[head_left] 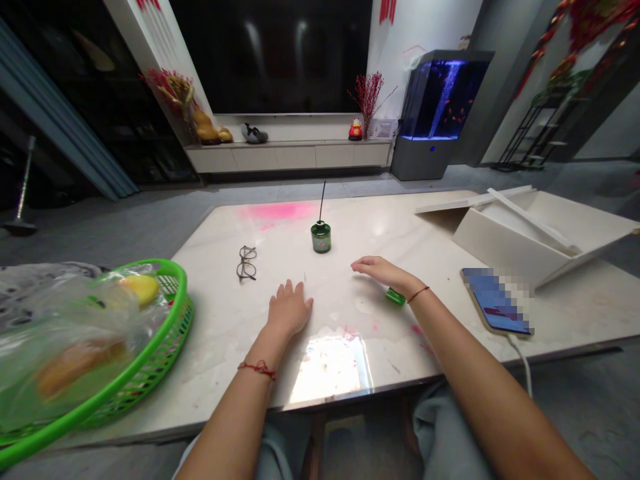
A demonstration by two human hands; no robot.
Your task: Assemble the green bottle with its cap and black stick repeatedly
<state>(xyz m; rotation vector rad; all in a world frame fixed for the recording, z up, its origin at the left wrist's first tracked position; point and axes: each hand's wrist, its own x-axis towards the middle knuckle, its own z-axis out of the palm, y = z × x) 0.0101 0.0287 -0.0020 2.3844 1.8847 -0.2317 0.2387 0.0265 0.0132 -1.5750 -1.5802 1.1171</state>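
Observation:
A green glass diffuser bottle (321,239) stands upright at the middle of the table, with one thin dark stick (323,200) rising from its neck. My left hand (289,308) rests palm down on the tabletop in front of the bottle, fingers spread and holding nothing. To the right, my right hand (383,272) is stretched out over the table with nothing visible in it. A small green cap (395,297) lies beside my right wrist, partly behind it. Folded eyeglasses (247,263) lie to the left of the bottle.
A green plastic basket (183,300) with bagged food fills the left side of the table. At right are a phone (495,303) with a cable (523,363) and an open white box (515,243). Pink stains (277,212) mark the white tabletop (220,347).

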